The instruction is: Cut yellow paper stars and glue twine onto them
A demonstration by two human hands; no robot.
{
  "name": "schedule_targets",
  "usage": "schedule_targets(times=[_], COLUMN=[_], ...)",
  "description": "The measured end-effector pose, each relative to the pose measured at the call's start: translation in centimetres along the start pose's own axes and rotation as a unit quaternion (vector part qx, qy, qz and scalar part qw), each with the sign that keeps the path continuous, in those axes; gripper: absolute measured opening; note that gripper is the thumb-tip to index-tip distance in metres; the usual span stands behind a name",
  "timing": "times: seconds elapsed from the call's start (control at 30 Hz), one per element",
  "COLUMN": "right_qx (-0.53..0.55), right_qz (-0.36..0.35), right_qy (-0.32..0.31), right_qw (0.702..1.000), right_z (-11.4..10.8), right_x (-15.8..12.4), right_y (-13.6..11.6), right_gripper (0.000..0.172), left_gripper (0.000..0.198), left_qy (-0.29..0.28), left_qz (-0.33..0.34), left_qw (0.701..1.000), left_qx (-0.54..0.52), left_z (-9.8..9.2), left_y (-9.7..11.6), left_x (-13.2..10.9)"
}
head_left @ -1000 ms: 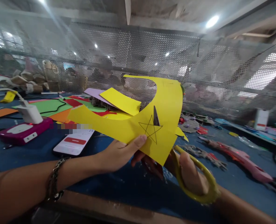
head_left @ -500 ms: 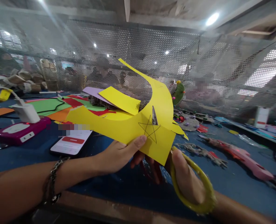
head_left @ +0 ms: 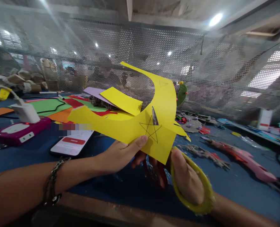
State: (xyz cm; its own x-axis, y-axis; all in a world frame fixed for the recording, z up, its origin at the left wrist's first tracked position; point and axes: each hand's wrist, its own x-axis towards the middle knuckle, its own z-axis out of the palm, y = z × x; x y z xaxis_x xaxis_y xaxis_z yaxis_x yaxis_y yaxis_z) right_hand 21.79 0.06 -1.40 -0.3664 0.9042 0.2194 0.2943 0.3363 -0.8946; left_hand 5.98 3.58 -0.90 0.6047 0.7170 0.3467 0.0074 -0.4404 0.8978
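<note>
A curved yellow paper sheet [head_left: 165, 97] with a pencilled star is pinched at its lower edge by my left hand [head_left: 124, 154]. The thumb lies on top, just left of the star. My right hand [head_left: 186, 176] is closed on scissors [head_left: 209, 190], its thumb through a large yellow handle loop. A darker reddish loop shows under the paper around the fingers. One blade pokes up through a slit beside the star's upper right. The rest of the blades is hidden behind the sheet. A narrow cut strip curls off the paper's right side.
A phone [head_left: 73, 142] and a purple power adapter [head_left: 21, 130] with a white charger [head_left: 26, 112] lie left. Coloured paper [head_left: 47, 106] is behind. A pink glue gun [head_left: 246, 157] and twine scraps [head_left: 206, 155] lie right. A perforated metal screen [head_left: 140, 47] stands behind.
The right hand and scissors have shifted slightly left and up. The paper has tilted a little with them, and the protruding blade has moved slightly left. The left hand keeps its grip.
</note>
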Motion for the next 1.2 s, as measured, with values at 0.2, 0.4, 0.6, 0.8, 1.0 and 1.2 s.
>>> schedule_targets(times=[0.2, 0.4, 0.6, 0.8, 1.0, 1.2], right_qx=[-0.011, -0.008, 0.001, 0.037, 0.055, 0.079], right_qz=[0.013, 0.005, 0.03, 0.035, 0.069, 0.049], right_qy=[0.033, 0.042, 0.044, 0.054, 0.069, 0.062], right_qw=[0.999, 0.999, 0.999, 0.997, 0.994, 0.994], right_z=[0.1, 0.0, 0.1, 0.2, 0.1, -0.2], right_x=[0.0, 0.1, 0.3, 0.4, 0.5, 1.0], right_y=[0.2, 0.2, 0.2, 0.6, 0.6, 0.5], right_gripper=[0.065, 0.064, 0.065, 0.063, 0.059, 0.055], left_gripper=[0.045, 0.045, 0.043, 0.044, 0.042, 0.019], left_qy=[0.006, 0.006, 0.018, 0.024, 0.043, 0.154], left_qz=[-0.001, 0.001, -0.017, -0.025, -0.05, -0.046], left_qw=[1.0, 1.0, 1.0, 0.999, 0.997, 0.971], left_qx=[0.01, 0.007, -0.008, -0.011, -0.034, -0.178], left_z=[-0.1, 0.0, 0.0, 0.0, 0.1, 0.0], left_y=[-0.1, 0.1, -0.1, 0.0, 0.4, -0.4], left_x=[0.0, 0.1, 0.2, 0.1, 0.1, 0.7])
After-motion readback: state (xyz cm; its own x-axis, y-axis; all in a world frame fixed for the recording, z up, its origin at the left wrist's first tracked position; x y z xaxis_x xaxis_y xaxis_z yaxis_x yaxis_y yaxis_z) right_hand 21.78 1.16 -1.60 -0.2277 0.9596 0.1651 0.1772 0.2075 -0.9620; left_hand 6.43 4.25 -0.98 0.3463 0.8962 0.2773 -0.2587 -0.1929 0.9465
